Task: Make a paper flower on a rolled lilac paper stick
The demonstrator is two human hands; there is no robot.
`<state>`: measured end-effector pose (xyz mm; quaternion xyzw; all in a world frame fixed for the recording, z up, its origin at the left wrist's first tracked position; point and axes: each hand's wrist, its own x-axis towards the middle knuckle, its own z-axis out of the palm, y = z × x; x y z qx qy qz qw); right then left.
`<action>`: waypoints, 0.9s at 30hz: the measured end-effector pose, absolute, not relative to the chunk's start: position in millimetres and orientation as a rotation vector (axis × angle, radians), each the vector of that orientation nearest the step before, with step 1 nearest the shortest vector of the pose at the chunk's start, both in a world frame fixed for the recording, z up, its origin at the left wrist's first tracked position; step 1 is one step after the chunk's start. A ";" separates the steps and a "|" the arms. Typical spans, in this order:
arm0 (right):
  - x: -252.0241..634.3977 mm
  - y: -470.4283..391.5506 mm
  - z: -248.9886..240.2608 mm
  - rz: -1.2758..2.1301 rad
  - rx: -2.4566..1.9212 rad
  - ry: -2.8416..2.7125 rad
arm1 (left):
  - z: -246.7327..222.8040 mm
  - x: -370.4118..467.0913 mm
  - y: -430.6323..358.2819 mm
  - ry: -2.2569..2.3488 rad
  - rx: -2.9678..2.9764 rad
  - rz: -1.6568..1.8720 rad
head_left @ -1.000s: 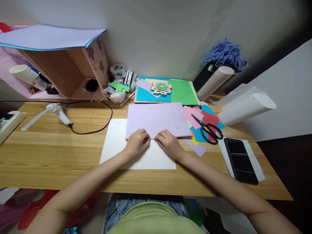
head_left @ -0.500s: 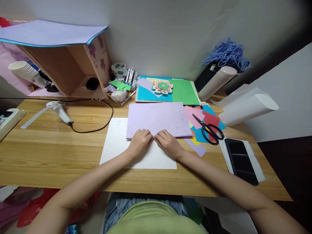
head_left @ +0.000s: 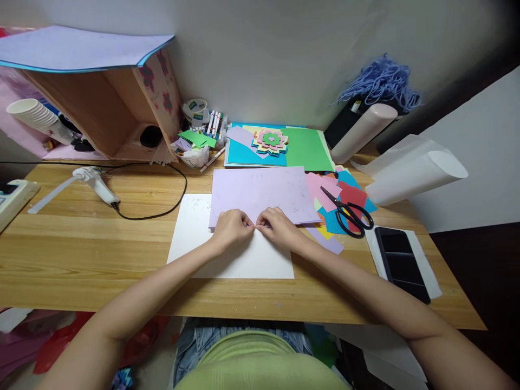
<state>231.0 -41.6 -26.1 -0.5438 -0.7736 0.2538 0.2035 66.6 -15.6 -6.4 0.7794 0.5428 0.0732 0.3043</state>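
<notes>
A folded or stacked lavender sheet (head_left: 260,189) lies partly over a white sheet (head_left: 244,260) on the wooden table. My left hand (head_left: 232,228) and my right hand (head_left: 277,226) meet at the lavender sheet's near edge, with fingertips pinched and almost touching each other. Whatever sits between the fingertips is too small or hidden to make out. Beyond the lavender sheet, a layered paper flower (head_left: 271,141) rests on blue and green sheets (head_left: 309,149).
Black-handled scissors (head_left: 351,214) lie on coloured scraps at the right, near a dark phone (head_left: 400,260). A white glue gun (head_left: 97,187) with its cord is at the left. Behind stand an open box (head_left: 101,103), markers (head_left: 214,123) and paper rolls (head_left: 365,132).
My left hand has rolled slightly, so its curled fingers show more. Both hands remain together at the lavender sheet's near edge. The view has shifted a little.
</notes>
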 end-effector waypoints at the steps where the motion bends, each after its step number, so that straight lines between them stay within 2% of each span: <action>1: 231.3 -39.3 -26.6 0.730 -1.551 -2.134 | -6.2 67.8 -13.0 1.453 2.041 0.152; 8: 229.1 -22.2 -16.1 0.924 -1.750 -2.074 | 1.7 76.3 5.8 1.518 2.093 -0.104; 15: 240.7 -12.1 -19.4 0.837 -1.740 -2.140 | 11.9 85.3 20.3 1.487 2.174 -0.429; 22: 250.4 -18.8 -18.1 0.903 -1.522 -2.233 | 6.1 72.6 21.3 1.476 2.202 -0.296; 27: 250.0 -24.0 -17.7 0.840 -1.553 -2.224 | -0.2 65.4 15.3 1.456 2.209 -0.132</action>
